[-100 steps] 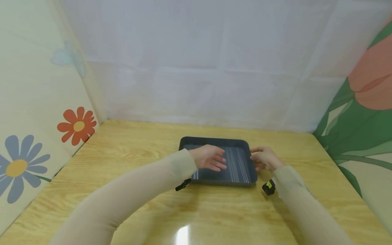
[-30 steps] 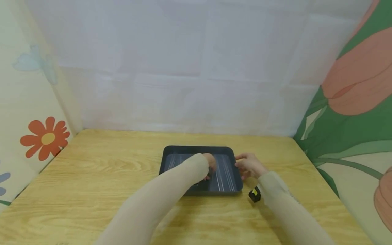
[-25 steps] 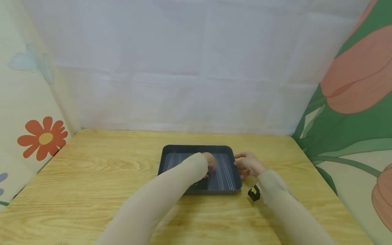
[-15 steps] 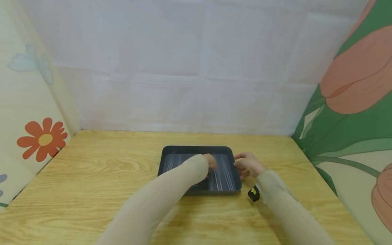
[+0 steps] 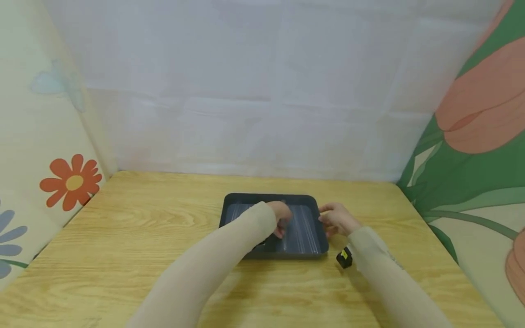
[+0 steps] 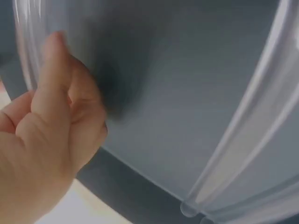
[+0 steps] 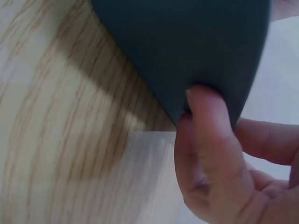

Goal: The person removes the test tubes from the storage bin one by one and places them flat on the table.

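Observation:
A dark grey tray (image 5: pixel 270 255) with clear, slim tubes (image 6: pixel 243 112) in it stands on the table. My left hand (image 5: pixel 280 216) is down inside the tray between two groups of tubes, fingers curled. In the left wrist view, a clear tube (image 6: pixel 28 46) runs to the finger and thumb of the left hand (image 6: pixel 56 126), which pinch it; the hand's shadow falls on the tray floor. My right hand (image 5: pixel 338 218) is outside the tray's right wall, its fingertips (image 7: pixel 203 100) touching the outer face in the right wrist view.
Around the tray lies the wood-grain table (image 5: pixel 164 218). A white cloth (image 5: pixel 184 114) hangs behind it, with flower-patterned panels (image 5: pixel 24 127) on both sides. A black wrist camera (image 5: pixel 344 258) hangs under the right wrist.
My left hand was spread over the tray, then reached down inside, and now has curled fingers, a little raised. The right hand stays at the tray wall. The head view has shifted slightly.

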`<action>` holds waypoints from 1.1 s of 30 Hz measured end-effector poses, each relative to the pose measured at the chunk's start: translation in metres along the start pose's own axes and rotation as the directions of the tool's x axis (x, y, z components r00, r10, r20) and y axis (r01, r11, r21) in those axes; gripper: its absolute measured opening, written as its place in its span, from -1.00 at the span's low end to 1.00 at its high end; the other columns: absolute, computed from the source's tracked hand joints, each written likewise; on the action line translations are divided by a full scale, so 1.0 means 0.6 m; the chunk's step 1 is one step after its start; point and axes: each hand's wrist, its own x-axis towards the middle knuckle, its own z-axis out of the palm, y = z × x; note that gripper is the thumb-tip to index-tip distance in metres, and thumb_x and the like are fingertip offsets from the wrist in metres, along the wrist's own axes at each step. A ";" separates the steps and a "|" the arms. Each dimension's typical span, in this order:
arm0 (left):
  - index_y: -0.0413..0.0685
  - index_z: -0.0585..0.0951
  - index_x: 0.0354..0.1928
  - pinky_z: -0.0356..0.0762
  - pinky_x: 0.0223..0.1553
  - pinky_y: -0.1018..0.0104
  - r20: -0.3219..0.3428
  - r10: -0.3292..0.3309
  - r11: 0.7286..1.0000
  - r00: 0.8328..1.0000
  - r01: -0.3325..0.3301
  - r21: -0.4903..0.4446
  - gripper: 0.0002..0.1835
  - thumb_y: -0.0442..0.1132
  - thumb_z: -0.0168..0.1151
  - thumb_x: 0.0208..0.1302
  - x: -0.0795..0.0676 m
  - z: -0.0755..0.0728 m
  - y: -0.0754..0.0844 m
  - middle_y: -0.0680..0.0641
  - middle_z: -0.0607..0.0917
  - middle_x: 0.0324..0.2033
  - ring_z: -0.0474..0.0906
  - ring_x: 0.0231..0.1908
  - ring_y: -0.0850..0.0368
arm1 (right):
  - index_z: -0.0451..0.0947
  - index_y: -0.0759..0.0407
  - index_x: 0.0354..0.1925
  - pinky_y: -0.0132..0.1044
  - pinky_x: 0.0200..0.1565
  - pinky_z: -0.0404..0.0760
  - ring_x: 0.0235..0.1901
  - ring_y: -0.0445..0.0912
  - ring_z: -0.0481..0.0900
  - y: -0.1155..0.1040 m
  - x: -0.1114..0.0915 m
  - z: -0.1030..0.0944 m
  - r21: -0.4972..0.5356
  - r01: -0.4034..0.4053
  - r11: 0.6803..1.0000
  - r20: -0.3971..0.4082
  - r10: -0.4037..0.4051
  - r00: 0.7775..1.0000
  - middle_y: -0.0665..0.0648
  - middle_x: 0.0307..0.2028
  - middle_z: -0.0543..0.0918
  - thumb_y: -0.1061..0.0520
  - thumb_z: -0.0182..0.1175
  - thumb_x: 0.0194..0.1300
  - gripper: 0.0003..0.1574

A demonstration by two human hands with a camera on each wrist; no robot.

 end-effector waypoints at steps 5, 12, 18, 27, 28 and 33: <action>-0.33 0.26 0.43 0.61 0.13 -0.13 -0.001 -0.064 0.971 0.998 0.062 -0.231 -0.48 -0.43 -0.01 0.46 -0.009 -0.014 0.004 -0.25 0.43 -0.40 0.39 -0.51 -0.05 | 0.27 0.52 0.28 -0.36 -0.55 0.61 -0.50 -0.14 0.56 0.005 -0.001 -0.002 0.010 0.012 1.000 0.008 -0.012 1.000 0.13 -0.44 0.60 0.43 0.04 0.36 -0.46; -0.29 0.28 0.46 0.53 0.22 -0.15 0.121 0.014 0.958 0.993 0.021 -0.285 -0.50 -0.38 -0.09 0.54 -0.027 -0.025 0.005 -0.40 0.39 0.33 0.60 -0.20 -0.17 | 0.27 0.49 0.30 -0.38 -0.56 0.60 -0.49 -0.16 0.57 0.004 0.001 -0.003 0.014 0.011 1.000 0.007 -0.011 1.000 0.13 -0.41 0.64 0.41 0.04 0.36 -0.45; -0.01 -0.02 0.60 0.43 0.30 -0.22 0.191 0.126 0.925 0.973 -0.045 -0.378 -0.32 -0.40 -0.09 0.55 -0.051 -0.038 -0.003 -0.38 0.22 0.47 0.51 0.23 -0.28 | 0.26 0.49 0.32 -0.38 -0.54 0.63 -0.46 -0.14 0.60 0.001 0.003 -0.004 0.019 0.002 1.000 0.019 -0.002 1.000 0.17 -0.35 0.66 0.41 0.05 0.37 -0.43; 0.02 -0.01 0.60 0.65 0.08 -0.09 0.192 0.193 0.925 0.962 -0.113 -0.362 -0.30 -0.37 -0.04 0.54 -0.081 -0.051 -0.018 -0.34 0.22 0.48 0.64 0.05 -0.16 | 0.24 0.53 0.31 -0.36 -0.53 0.66 -0.46 -0.14 0.61 0.005 0.002 -0.003 0.039 0.009 0.999 0.038 -0.011 0.999 0.18 -0.34 0.66 0.43 0.05 0.36 -0.43; 0.03 0.01 0.60 0.70 -0.04 -0.04 0.189 0.198 0.925 0.962 -0.120 -0.362 -0.31 -0.37 -0.04 0.54 -0.084 -0.052 -0.020 -0.34 0.23 0.48 0.66 -0.01 -0.13 | 0.25 0.52 0.31 -0.36 -0.52 0.66 -0.46 -0.14 0.61 0.006 0.002 -0.003 0.039 0.007 0.999 0.038 -0.008 0.999 0.18 -0.33 0.66 0.42 0.05 0.36 -0.42; 0.02 0.03 0.60 0.67 -0.52 0.28 0.181 0.230 0.913 0.956 -0.148 -0.381 -0.31 -0.36 -0.01 0.53 -0.098 -0.058 -0.026 -0.35 0.25 0.47 0.65 -0.30 0.04 | 0.24 0.52 0.32 -0.37 -0.52 0.65 -0.46 -0.13 0.61 0.006 0.000 -0.006 0.033 0.015 0.999 0.035 -0.016 0.999 0.19 -0.33 0.66 0.42 0.05 0.37 -0.41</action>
